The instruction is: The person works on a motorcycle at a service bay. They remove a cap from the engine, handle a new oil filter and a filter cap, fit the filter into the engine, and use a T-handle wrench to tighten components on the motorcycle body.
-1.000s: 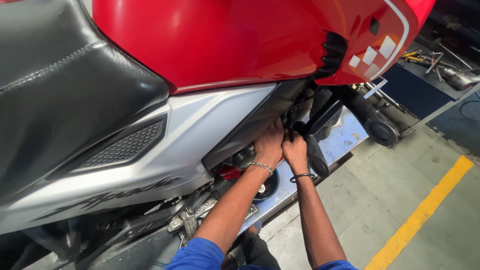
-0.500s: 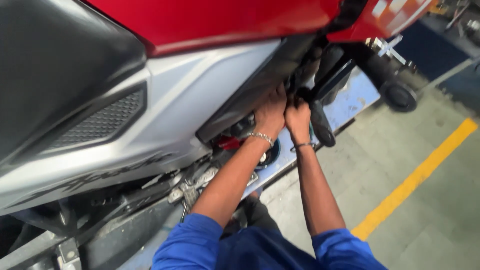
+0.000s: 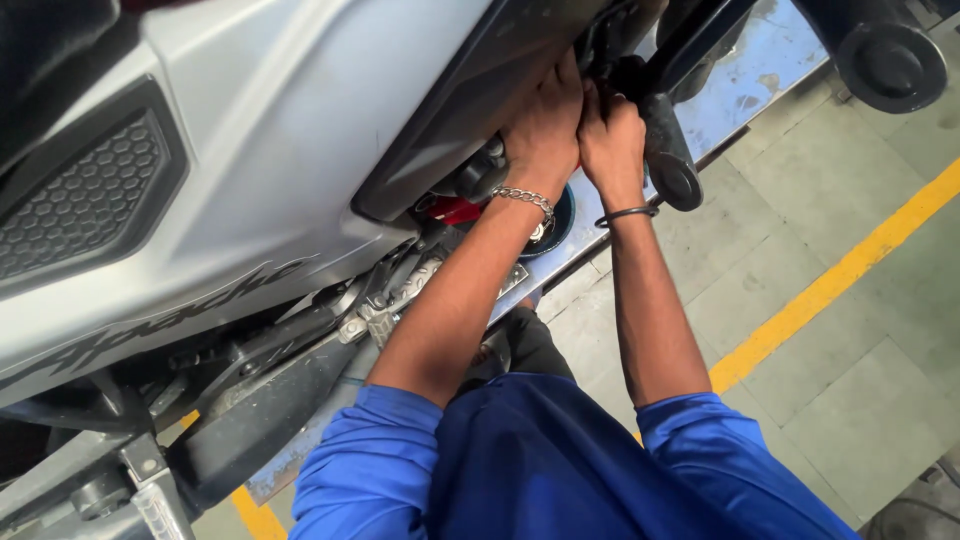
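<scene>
A motorcycle with a silver side panel fills the upper left. Both my hands reach in under the panel's dark lower edge. My left hand, with a chain bracelet at the wrist, presses against the dark parts there; its fingertips are hidden in the gap. My right hand, a dark band on its wrist, is curled beside it, touching the black rubber-tipped lever. What the fingers hold cannot be made out. A red part shows just below the left wrist.
The bike stands on a blue-grey metal platform. A black footpeg end juts out at top right. Chain and frame parts lie lower left. A yellow line crosses the grey tiled floor at right.
The view has closed in and dropped lower; the red tank has gone out of frame. Both hands stay in the same spot under the panel.
</scene>
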